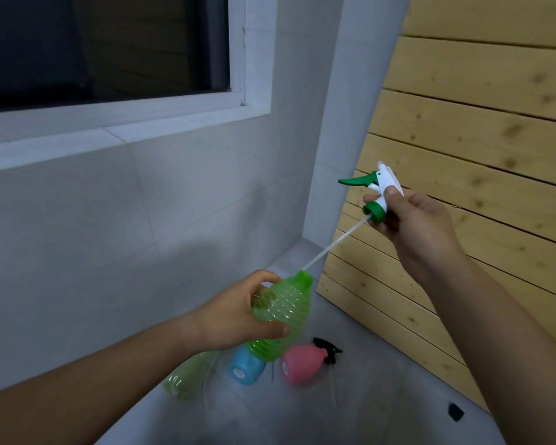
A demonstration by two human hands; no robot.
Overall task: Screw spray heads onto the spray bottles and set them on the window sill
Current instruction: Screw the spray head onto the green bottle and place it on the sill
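Note:
My left hand (238, 313) grips a ribbed green spray bottle (281, 311), tilted with its open neck pointing up and to the right. My right hand (411, 223) holds a white spray head with a green trigger and green collar (377, 192) up and to the right of the bottle. Its long white dip tube (333, 244) slants down, and its tip sits at the bottle's mouth. The white window sill (109, 136) runs along the upper left, above the bottle.
On the grey floor lie a yellow-green bottle (187, 377), a blue bottle (246, 369) and a pink bottle (300, 364) with a black spray head (329, 350). A slatted wooden panel (479, 155) leans at the right. A small black piece (455, 411) lies near it.

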